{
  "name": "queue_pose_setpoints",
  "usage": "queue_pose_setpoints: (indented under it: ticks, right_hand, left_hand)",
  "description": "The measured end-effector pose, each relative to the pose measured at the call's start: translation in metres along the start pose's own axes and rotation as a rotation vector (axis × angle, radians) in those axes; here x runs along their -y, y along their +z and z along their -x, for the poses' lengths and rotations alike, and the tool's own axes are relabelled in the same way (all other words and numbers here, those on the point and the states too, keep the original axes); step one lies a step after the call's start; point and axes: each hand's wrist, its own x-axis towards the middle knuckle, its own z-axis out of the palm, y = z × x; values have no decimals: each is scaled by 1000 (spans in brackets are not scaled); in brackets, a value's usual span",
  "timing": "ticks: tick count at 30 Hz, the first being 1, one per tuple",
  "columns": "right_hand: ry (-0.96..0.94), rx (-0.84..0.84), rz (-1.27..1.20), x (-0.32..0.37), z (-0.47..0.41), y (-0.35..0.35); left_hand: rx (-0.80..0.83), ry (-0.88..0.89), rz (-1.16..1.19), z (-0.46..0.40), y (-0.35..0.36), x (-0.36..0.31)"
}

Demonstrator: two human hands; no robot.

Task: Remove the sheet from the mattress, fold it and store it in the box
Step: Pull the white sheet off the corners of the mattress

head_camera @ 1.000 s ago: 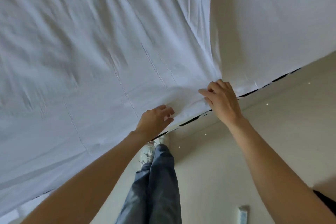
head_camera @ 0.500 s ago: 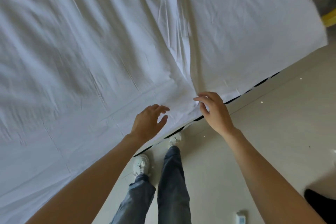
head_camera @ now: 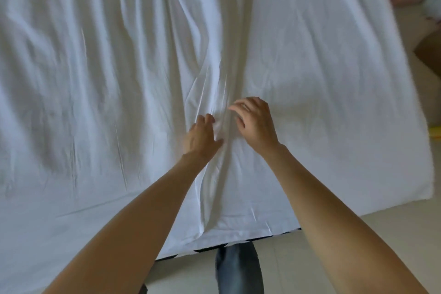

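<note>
Pale floor (head_camera: pixel 393 234) at frame bottom, wrinkled white cotton sheet (head_camera: pixel 95 79) bunched mid-frame, left hand (head_camera: pixel 201 137) pinching the ridge, right hand (head_camera: pixel 255 122) fingers loosely curled above it.

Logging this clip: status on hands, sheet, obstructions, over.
Left hand gathering a ridge of sheet, fingers curled into it. Right hand just above, fingers curled, grip unclear. Sheet on mattress, unfolded. Nothing in the way.
</note>
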Motion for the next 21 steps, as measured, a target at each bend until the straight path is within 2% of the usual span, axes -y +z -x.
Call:
queue_pose_setpoints:
  ticks: [3, 6, 9, 13, 16, 21]
  right_hand:
    - [-169, 59, -16, -23, -28, 5]
    - [-305, 133, 23, -36, -53, 10]
    - [-379, 169, 84, -44, -78, 10]
    - [-431, 106, 77, -52, -90, -9]
    - [-408, 67, 141, -66, -70, -40]
    - [-385, 182, 319, -104, 2, -101]
  left_hand:
    - [-95, -32, 14, -6, 4, 2]
    - [-186, 16, 182, 3, -5, 1]
    - [-86, 1, 356, 17, -22, -12]
    - [-51, -58, 411, 27, -29, -22]
    - [-59, -71, 338, 36, -26, -32]
    - [-21, 40, 260, 55, -10, -61]
